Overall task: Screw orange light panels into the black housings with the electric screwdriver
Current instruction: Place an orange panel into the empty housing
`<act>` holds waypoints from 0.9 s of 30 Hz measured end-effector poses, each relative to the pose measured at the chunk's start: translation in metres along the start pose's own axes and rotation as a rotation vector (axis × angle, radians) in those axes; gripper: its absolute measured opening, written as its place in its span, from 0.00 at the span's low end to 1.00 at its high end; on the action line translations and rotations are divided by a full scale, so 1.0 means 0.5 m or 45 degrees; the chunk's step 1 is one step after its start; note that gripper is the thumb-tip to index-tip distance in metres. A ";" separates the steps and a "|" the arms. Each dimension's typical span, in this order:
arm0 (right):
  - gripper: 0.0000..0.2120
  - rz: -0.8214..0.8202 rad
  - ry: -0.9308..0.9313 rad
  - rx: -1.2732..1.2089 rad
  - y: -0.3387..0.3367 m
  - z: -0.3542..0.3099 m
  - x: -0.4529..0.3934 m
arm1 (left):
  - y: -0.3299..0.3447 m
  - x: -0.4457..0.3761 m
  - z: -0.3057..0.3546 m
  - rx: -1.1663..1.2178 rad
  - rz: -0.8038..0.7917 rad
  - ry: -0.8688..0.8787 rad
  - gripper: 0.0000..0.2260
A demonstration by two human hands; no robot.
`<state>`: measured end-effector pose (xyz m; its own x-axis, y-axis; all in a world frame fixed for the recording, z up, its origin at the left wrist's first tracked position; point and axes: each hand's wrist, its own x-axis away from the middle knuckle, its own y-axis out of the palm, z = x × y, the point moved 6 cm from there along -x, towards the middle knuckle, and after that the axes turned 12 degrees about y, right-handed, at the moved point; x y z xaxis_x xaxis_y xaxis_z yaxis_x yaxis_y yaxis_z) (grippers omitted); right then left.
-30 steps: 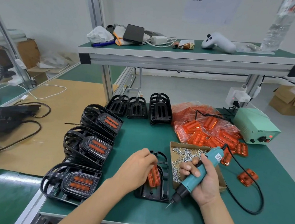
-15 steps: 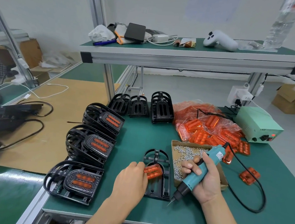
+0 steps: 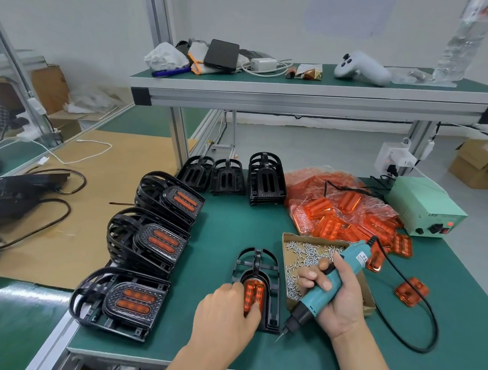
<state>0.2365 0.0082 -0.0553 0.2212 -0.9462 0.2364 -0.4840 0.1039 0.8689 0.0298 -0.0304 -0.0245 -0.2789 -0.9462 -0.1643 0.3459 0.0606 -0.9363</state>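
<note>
Plain white walls all round, pale grey floor. Green-topped workbench with an aluminium-framed upper shelf above it. Brown cardboard sheet covers the neighbouring bench on the left, cardboard boxes sit over on the right.
</note>
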 end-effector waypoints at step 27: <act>0.22 -0.003 0.014 -0.014 0.002 0.001 -0.001 | 0.013 -0.025 -0.036 0.288 -0.135 0.697 0.10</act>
<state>0.2358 0.0084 -0.0548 0.2320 -0.9429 0.2388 -0.4743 0.1047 0.8741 0.0196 -0.0126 -0.0342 -0.7225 -0.6383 -0.2655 0.4559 -0.1512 -0.8771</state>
